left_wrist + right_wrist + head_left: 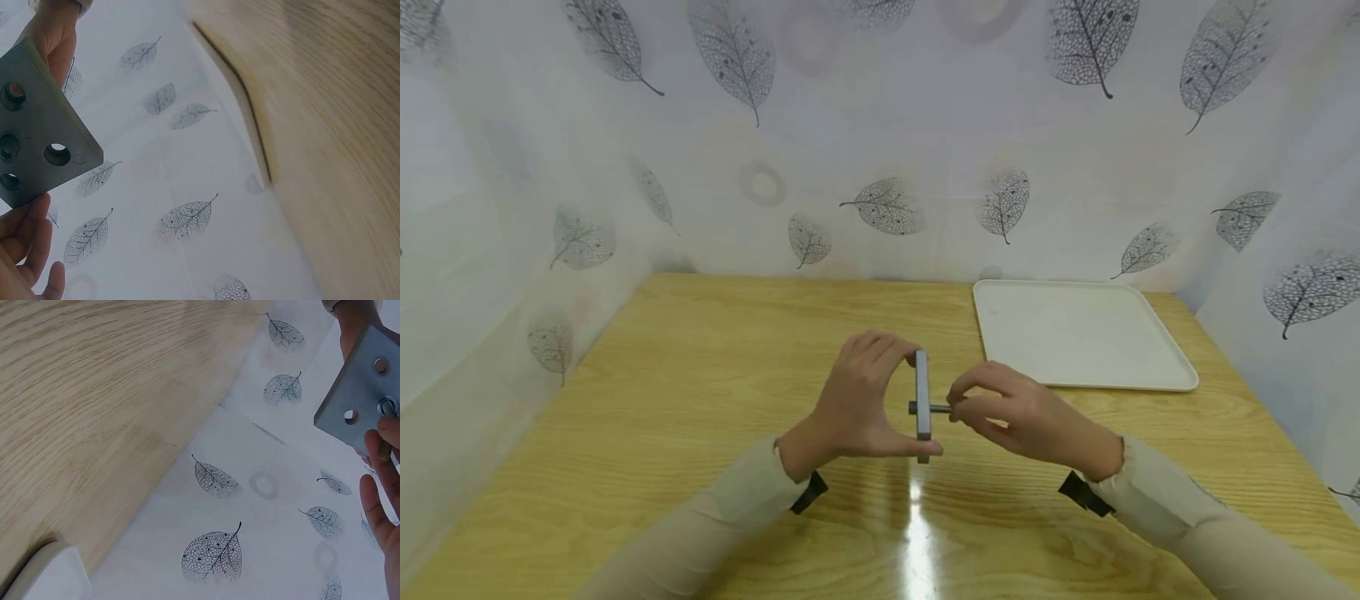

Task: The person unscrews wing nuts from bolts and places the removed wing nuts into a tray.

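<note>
Edge-on in the head view, a grey metal plate (922, 392) is held up above the table by my left hand (861, 400), fingers on its top edge and thumb at the bottom. Several round holes show in the plate (37, 134) in the left wrist view. A bolt (940, 409) passes through one hole, its head on the left side and its shank sticking out to the right. My right hand (1018, 411) pinches the end of that shank between thumb and fingers. The right wrist view shows the bolt (386, 447) partly hidden by those fingers.
A white rectangular tray (1075, 333) lies at the back right of the wooden table (737, 358). A pale curtain (910, 125) with leaf prints hangs behind the table and at both sides. Each wrist wears a dark strap mount.
</note>
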